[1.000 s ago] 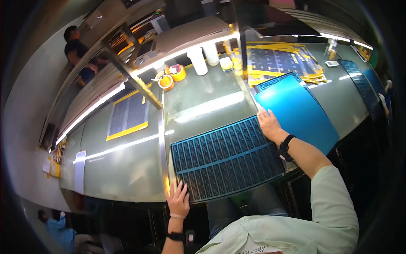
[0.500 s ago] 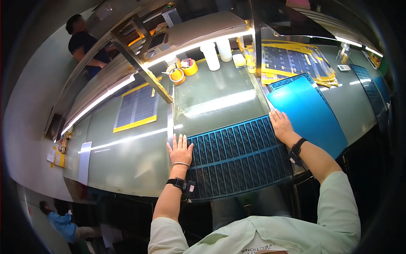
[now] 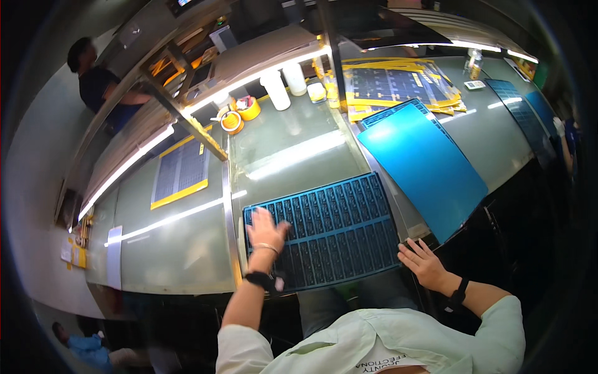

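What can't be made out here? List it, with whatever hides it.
All in the head view:
Left hand: fingers blurred, so contact with the patterned panel is unclear.
That panel's near left corner: covered by the left forearm.
Lower panel: mostly hidden beneath the plain blue sheet.
Person in blue, lower left: too small to tell what they hold.

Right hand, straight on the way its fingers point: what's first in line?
Most likely the right edge of the blue-and-black gridded panel, near its closest corner. The right hand points that way; whether its fingertips touch the edge is unclear here.
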`<action>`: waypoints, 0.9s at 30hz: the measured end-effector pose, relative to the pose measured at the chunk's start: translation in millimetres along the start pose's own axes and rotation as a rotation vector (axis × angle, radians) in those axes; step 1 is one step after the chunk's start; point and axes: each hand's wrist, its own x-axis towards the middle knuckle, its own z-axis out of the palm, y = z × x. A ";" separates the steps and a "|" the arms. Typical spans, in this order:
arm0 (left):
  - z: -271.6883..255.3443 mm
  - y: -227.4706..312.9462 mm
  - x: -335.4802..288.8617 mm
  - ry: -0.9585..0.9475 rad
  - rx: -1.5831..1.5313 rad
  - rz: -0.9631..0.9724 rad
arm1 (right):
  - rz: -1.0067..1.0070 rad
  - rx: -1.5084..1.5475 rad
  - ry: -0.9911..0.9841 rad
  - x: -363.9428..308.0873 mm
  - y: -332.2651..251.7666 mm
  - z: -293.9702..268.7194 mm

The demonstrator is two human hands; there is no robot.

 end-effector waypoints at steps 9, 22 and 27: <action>-23.4 95.8 -175.1 0.151 -0.125 0.355 | 0.056 0.109 0.191 12.5 11.2 2.7; -283.7 40.3 -50.9 0.273 -0.307 0.463 | 0.201 1.188 0.302 86.4 1.8 -88.1; -228.8 38.2 20.9 0.478 -0.046 0.573 | 0.448 1.843 0.332 88.8 -5.9 -1.6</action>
